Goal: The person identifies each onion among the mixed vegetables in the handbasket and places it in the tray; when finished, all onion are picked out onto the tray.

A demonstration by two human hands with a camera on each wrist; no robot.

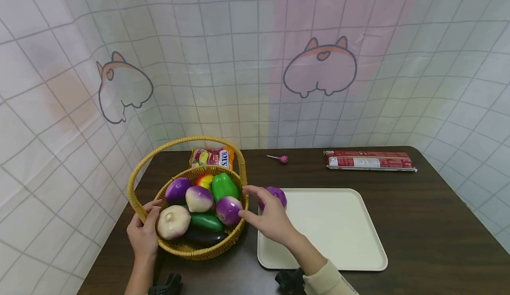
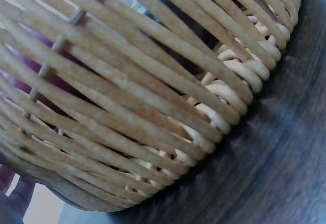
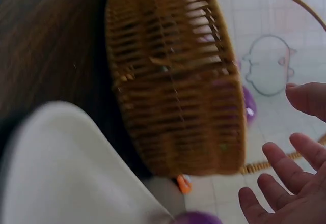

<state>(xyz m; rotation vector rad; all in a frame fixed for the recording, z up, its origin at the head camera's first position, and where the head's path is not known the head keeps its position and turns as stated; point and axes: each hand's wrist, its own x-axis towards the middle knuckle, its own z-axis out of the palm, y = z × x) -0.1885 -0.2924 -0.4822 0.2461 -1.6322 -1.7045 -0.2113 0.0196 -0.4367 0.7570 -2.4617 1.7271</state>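
Observation:
A yellow wicker basket (image 1: pixel 191 254) stands on the table's left side. My left hand (image 1: pixel 145 233) grips its left edge at the handle's foot; the left wrist view shows mostly the basket's woven side (image 2: pixel 127 86). Inside lie a white-and-purple round vegetable (image 1: pixel 173 222), a green bell pepper (image 1: pixel 224 186), a cucumber (image 1: pixel 207 222), a dark eggplant (image 1: pixel 204 238) and several purple ones. My right hand (image 1: pixel 274 217) is at the right rim, beside a purple-and-white vegetable (image 1: pixel 229 210). In the right wrist view its fingers (image 3: pixel 280 165) are spread with nothing between them.
A white tray (image 1: pixel 330 228) lies right of the basket, with a purple round vegetable (image 1: pixel 277 194) at its far left corner, partly behind my right hand. Farther back are a candy bag (image 1: pixel 213 157), a lollipop (image 1: pixel 283 159) and a long red packet (image 1: pixel 370 160). Patterned cloth surrounds the table.

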